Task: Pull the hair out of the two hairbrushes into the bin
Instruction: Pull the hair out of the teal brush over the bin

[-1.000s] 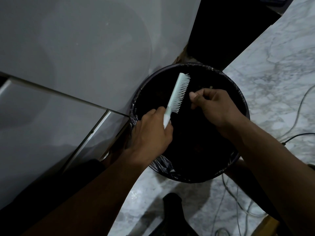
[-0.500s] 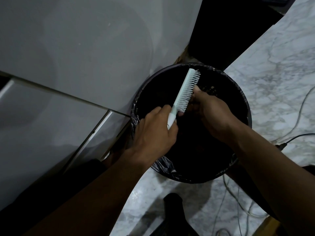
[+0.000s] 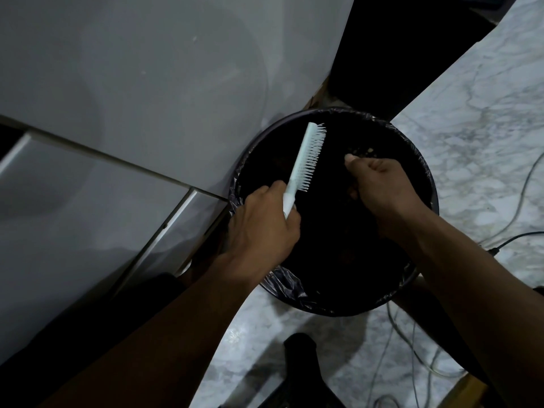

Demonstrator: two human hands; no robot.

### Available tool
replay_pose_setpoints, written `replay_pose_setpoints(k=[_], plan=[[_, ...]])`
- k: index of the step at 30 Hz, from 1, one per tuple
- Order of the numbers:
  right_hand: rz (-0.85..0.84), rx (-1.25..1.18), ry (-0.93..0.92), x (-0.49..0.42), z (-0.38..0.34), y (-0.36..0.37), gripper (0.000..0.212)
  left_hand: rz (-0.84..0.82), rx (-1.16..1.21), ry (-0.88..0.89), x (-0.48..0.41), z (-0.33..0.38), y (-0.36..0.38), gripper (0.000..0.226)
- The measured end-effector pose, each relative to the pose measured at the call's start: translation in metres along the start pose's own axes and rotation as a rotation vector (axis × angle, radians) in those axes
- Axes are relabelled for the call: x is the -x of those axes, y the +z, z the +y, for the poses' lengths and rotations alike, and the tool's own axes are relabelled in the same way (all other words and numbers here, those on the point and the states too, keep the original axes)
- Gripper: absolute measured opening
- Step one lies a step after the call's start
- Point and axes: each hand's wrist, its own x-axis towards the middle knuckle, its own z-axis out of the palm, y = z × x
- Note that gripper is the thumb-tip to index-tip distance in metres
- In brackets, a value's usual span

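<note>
A round black bin (image 3: 424, 160) lined with a dark plastic bag stands on the marble floor. My left hand (image 3: 262, 228) grips the handle of a pale mint hairbrush (image 3: 306, 157) held over the bin's left half, bristles pointing right. My right hand (image 3: 379, 187) hovers over the bin's middle, a short way right of the bristles, fingers curled and thumb pressed to them. Any hair pinched in it is too dark to make out. Only one hairbrush is in view.
A grey cabinet front (image 3: 132, 98) fills the left side, right against the bin. The marble floor (image 3: 485, 119) runs to the right with thin cables (image 3: 518, 225) lying on it. A dark object (image 3: 303, 354) sits on the floor below the bin.
Half a second ago my right hand was at the bristles; it has pulled away to the right over the bin. The brush has tilted slightly left in my left hand.
</note>
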Motion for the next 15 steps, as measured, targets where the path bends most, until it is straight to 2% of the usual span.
replay_pose_setpoints(k=[5,9,12,15], plan=[[0.03,0.029,0.017,-0.004,0.001,-0.004,0.051,0.01,-0.007,-0.055,-0.001,0.001,-0.003,0.02],[0.033,0.121,0.081,-0.006,0.004,-0.007,0.036,0.027,0.067,-0.056,-0.002,0.003,-0.005,0.027],[-0.045,0.024,0.155,-0.002,0.004,0.0,0.021,0.0,0.092,-0.001,-0.001,0.005,-0.003,0.03],[-0.049,-0.126,0.053,-0.001,0.002,0.004,0.02,-0.048,0.128,0.015,-0.001,0.005,0.001,0.023]])
